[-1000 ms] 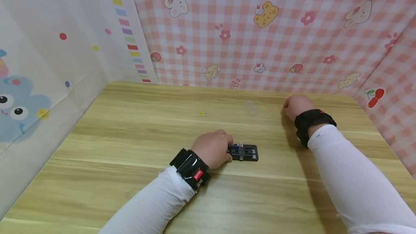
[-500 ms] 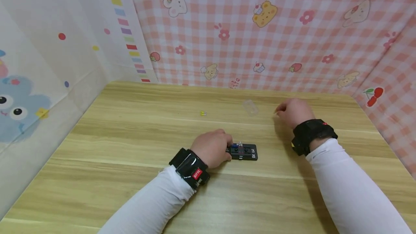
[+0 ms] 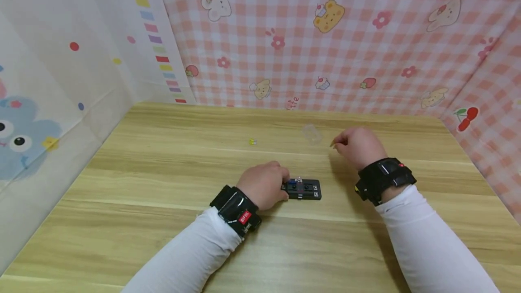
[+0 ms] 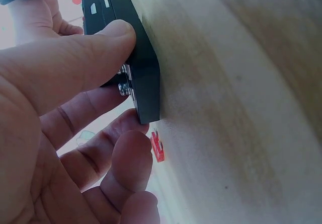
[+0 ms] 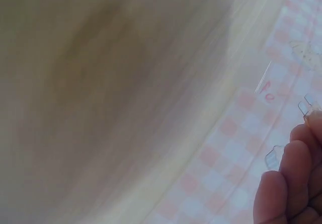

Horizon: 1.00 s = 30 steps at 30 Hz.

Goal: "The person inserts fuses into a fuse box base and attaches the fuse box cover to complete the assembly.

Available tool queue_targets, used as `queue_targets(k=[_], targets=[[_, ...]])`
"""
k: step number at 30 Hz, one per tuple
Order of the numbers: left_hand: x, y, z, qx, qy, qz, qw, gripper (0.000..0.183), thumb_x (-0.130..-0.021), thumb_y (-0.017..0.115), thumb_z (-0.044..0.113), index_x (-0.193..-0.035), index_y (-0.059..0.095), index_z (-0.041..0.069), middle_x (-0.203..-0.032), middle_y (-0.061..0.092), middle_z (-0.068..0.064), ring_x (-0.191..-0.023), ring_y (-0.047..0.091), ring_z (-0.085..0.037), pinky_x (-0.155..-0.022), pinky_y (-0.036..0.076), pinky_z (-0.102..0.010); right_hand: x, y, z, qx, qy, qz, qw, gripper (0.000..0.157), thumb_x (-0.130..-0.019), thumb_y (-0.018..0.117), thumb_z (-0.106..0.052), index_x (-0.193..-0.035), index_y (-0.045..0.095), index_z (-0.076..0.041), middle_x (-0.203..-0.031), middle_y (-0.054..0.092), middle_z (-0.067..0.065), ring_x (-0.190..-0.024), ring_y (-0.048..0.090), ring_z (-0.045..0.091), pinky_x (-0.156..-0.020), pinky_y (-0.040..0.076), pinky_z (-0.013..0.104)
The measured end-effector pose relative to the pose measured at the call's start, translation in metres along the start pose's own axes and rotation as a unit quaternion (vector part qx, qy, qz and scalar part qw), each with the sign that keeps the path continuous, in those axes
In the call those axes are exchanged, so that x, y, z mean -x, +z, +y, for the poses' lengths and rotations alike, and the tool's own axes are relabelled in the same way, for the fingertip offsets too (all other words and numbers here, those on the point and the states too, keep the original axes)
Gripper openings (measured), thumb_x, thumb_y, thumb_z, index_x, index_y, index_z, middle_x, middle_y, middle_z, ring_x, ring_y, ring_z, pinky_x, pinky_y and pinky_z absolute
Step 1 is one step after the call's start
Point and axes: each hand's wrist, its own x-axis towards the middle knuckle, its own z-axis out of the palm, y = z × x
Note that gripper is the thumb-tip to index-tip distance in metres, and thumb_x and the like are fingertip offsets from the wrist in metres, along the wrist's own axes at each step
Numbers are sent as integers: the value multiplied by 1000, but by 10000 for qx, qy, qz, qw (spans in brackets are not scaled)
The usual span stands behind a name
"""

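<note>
My left hand [image 3: 262, 185] grips the left end of a black fuse block [image 3: 307, 189], thumb along one long side and fingers at the other. Metal screw terminals [image 4: 125, 89] show at its end in the left wrist view. A blue piece sits along its far edge beside the fingertips. My right hand [image 3: 360, 147], raised over the table at the right, pinches a small blade fuse [image 5: 304, 105] between thumb and finger; its two thin prongs stick out in the right wrist view, while the fingers hide most of its body.
A small yellow blade fuse [image 3: 253, 141] lies on the wooden table [image 3: 163, 220] beyond the left hand. The left wrist view shows a red blade fuse [image 4: 157, 147] near the fingertips. A clear plastic cover [image 3: 312, 134] lies farther back. Patterned cloth walls [image 3: 350, 49] border the table.
My right hand has moved left and slightly nearer, bringing the fuse between its fingertips into sight. The left hand still holds the fuse block in place.
</note>
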Motion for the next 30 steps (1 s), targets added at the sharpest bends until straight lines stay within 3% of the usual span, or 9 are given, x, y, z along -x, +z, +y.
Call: queue_targets(k=[10,18,30], targets=[[-2,0,1,121,-22,26,9999,36,-77,76,39,-106,67,20,-97,59,4,-76,51,-8,-67,48,-31,14,6,-12,-70,2,-110,9999,10,-88,63,-15,-86,72,-12,-82,67,4,-68,53,19,-60,43,36],[0,0,1,129,-40,-20,9999,36,-77,76,39,-106,68,20,-97,59,4,-77,52,-8,-67,48,-32,22,3,-22,-4,-323,85,9994,11,-88,63,-14,-86,73,-11,-85,68,5,-69,54,17,-62,44,37],[-1,-1,1,155,-42,-52,9999,36,-77,76,39,-107,68,20,-98,59,4,-78,52,-8,-68,48,-32,30,2,-39,-68,-615,-310,9976,8,-87,65,-14,-90,73,-12,-83,67,1,-68,53,15,-61,46,35]])
